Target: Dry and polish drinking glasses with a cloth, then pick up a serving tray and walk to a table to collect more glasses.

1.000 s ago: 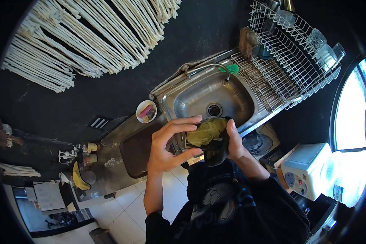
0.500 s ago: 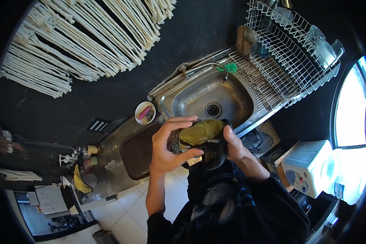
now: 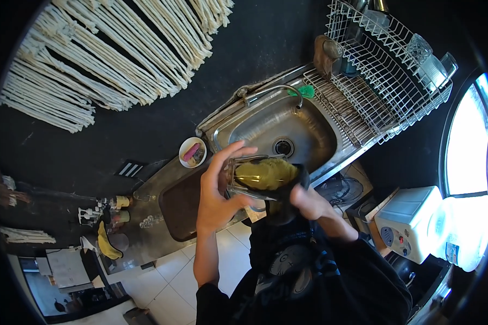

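In front of my body, near the sink's front edge, a clear drinking glass [image 3: 230,183] lies sideways between my hands. My left hand [image 3: 218,189] wraps around its base end, thumb below and fingers above. Bunched inside the glass is a yellow-green cloth [image 3: 264,174], seen through the wall. Its darker part [image 3: 281,211] hangs out below the mouth at the right. My right hand [image 3: 313,206], somewhat blurred, presses the cloth at the glass's mouth with the thumb on top. The other right fingers are hidden behind the cloth.
Beyond the glass is a steel sink [image 3: 244,132] with a curved faucet [image 3: 279,86] and a green scrubber [image 3: 303,91]. At right stands a white wire dish rack [image 3: 374,81] with glasses. Left are a small white bowl [image 3: 185,161] and a brown tray [image 3: 173,203].
The glass has turned slightly, showing more of its clear side. My right hand has shifted a little left and down on the cloth, and my left fingers have lifted slightly.
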The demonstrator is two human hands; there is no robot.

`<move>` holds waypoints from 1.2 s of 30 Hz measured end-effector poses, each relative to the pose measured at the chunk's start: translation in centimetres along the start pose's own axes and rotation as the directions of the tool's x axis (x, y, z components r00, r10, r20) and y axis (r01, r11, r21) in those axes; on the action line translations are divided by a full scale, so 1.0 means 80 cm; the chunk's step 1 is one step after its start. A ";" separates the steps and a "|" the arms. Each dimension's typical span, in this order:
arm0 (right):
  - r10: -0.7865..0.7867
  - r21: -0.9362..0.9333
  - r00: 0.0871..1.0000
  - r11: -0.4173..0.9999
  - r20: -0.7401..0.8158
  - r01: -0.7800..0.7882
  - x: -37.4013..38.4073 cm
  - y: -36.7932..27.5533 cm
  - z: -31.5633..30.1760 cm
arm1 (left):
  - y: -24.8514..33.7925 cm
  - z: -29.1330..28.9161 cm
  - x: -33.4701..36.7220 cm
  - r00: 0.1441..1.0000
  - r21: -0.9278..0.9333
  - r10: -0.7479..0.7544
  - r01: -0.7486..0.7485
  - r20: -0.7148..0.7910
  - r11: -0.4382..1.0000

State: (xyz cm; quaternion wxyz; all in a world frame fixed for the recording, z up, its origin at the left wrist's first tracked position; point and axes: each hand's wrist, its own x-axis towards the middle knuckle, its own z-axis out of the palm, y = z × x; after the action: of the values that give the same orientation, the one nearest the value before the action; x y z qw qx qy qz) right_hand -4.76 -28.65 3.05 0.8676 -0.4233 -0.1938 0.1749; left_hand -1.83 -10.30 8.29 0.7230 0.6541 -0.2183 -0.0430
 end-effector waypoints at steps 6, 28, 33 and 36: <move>-0.024 -0.199 1.000 0.980 -0.012 0.021 -0.009 0.000 0.004 | 0.001 0.004 -0.005 0.980 0.222 -0.183 0.196 -0.076 0.955; -0.035 -0.159 0.999 0.987 0.016 0.037 -0.019 -0.007 -0.007 | -0.003 0.005 -0.001 0.988 0.080 -0.041 0.029 0.151 0.996; 0.054 0.256 0.997 0.966 -0.061 -0.037 -0.019 0.005 -0.005 | -0.007 -0.001 0.009 0.949 0.140 0.145 -0.190 0.280 0.972; -0.003 0.120 1.000 0.993 -0.016 0.005 -0.013 0.002 -0.006 | -0.005 0.000 0.011 0.957 0.137 0.131 -0.170 0.257 0.976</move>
State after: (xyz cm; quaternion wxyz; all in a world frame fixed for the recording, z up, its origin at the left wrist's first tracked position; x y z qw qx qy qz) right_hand -5.47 -29.40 2.45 0.8932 -0.3715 -0.1768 0.1812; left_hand -0.96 -10.65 8.10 0.6375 0.6800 -0.3585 -0.0510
